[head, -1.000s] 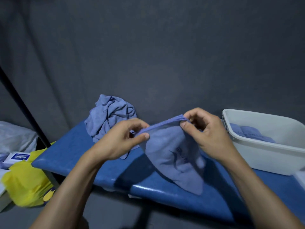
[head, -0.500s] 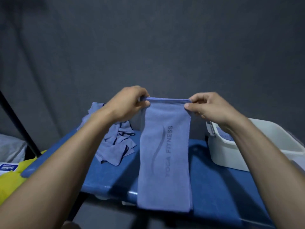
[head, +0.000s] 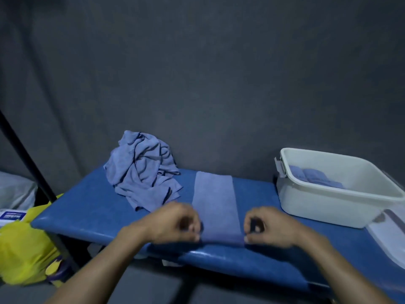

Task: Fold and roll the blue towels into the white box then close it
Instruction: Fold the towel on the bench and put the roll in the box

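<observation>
Folded towel: soft matt blue cloth, fine nap. Towel heap: same cloth, heavily creased. Surface: blue padded covering, smooth, glossy along front edge. White box: smooth plastic, semi-matt. Backdrop: dark grey matt fabric. Yellow bag: thin crinkled plastic.

A folded towel lies on the bench, between a towel heap at left and the box at right. Rolled towels sit in the box.
</observation>
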### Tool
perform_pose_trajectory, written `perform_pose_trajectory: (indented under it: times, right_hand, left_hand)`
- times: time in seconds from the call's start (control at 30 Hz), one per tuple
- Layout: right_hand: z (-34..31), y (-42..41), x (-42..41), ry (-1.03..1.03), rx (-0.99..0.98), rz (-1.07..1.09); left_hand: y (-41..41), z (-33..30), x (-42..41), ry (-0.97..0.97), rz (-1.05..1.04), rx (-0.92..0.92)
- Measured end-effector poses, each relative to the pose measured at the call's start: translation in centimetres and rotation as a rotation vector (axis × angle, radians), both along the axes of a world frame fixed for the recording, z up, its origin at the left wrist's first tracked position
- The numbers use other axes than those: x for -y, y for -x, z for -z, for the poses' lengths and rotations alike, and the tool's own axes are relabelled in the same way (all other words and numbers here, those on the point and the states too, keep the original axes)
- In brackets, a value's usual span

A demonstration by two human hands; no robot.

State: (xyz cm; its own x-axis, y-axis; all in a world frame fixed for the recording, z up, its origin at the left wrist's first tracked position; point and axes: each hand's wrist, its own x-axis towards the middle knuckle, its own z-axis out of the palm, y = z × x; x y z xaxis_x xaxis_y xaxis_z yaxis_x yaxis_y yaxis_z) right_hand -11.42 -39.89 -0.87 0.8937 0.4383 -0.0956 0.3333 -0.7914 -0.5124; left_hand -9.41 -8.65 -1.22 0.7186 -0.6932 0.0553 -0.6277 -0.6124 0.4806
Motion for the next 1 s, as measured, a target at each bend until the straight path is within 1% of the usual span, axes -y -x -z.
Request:
perform_pose_trajectory:
  times: [0.03, 0.07, 0.1, 0.13, 0.2, 0.27, 0.3, 0.37, 0.4, 0.47, 0.5, 0.53, 0.57, 0.63, 0.67, 0.73, 0.8, 0.93, 1.0]
  right_hand:
    - [0.8, 0.4, 0.3, 0.018, -0.093, -0.011]
    - [1.2, 0.5, 0.5, 0.002, -0.13, -0.002]
    - [1.5, 0.4, 0.6, -0.029, -0.114, 0.021]
    - [1.7, 0.1, 0.5, -0.056, -0.06, 0.057]
    - [2.2, -0.6, -0.1, -0.094, 0.065, 0.148]
    - [2.9, -1.1, -1.0, -0.103, 0.134, 0.207]
    - [3.3, -1.2, -1.4, -0.082, 0.149, 0.213]
    - [4.0, -1.4, -2.2, 0.023, 0.159, 0.189]
    - [4.3, -1.5, -2.5, 0.072, 0.163, 0.182]
    - [4.8, -1.8, -3.1, 0.114, 0.158, 0.201]
    - [4.9, -1.9, -3.4, 0.113, 0.139, 0.219]
    - [5.0, -2.0, -3.7, 0.096, 0.108, 0.243]
    - [5.0, -2.2, -3.8, 0.069, 0.063, 0.277]
    - [4.9, -2.5, -4.0, 0.0, -0.056, 0.366]
    - [4.8, -2.5, -4.0, -0.035, -0.111, 0.407]
    - [5.0, -2.5, -4.0, -0.083, -0.164, 0.462]
    - [5.2, -2.4, -3.9, -0.123, -0.187, 0.495]
    - [5.3, -2.2, -4.2, -0.23, -0.233, 0.558]
    - [5.0, -1.9, -4.3, -0.284, -0.258, 0.576]
  left_hand:
    - [0.4, 0.8, -0.1, -0.036, 0.023, -0.145]
    - [0.4, 1.4, -0.1, -0.038, 0.029, -0.209]
    - [0.3, 1.7, -0.1, -0.009, 0.016, -0.2]
    - [-0.2, 1.9, 0.1, 0.036, -0.016, -0.14]
    - [-1.2, 2.7, 0.7, 0.089, -0.097, 0.046]
    - [-1.9, 3.6, 1.7, 0.048, -0.118, 0.159]
    - [-2.1, 4.2, 2.0, -0.013, -0.096, 0.162]
    - [-2.6, 4.8, 2.5, -0.104, -0.046, 0.098]
    - [-2.9, 4.8, 2.7, -0.088, -0.048, 0.082]
    - [-3.9, 4.7, 3.0, 0.019, -0.102, 0.117]
    - [-4.4, 4.7, 3.1, 0.054, -0.134, 0.15]
    - [-4.9, 4.8, 3.1, 0.048, -0.162, 0.165]
    - [-5.4, 4.9, 3.2, -0.002, -0.19, 0.156]
    - [-6.4, 5.3, 3.3, -0.195, -0.281, 0.097]
    - [-6.8, 5.5, 3.3, -0.25, -0.335, 0.095]
    - [-7.3, 5.7, 3.6, -0.253, -0.416, 0.132]
    - [-7.8, 5.8, 3.9, -0.266, -0.42, 0.14]
    - [-8.2, 6.4, 4.4, -0.325, -0.359, 0.149]
    - [-8.1, 6.7, 5.0, -0.368, -0.313, 0.108]
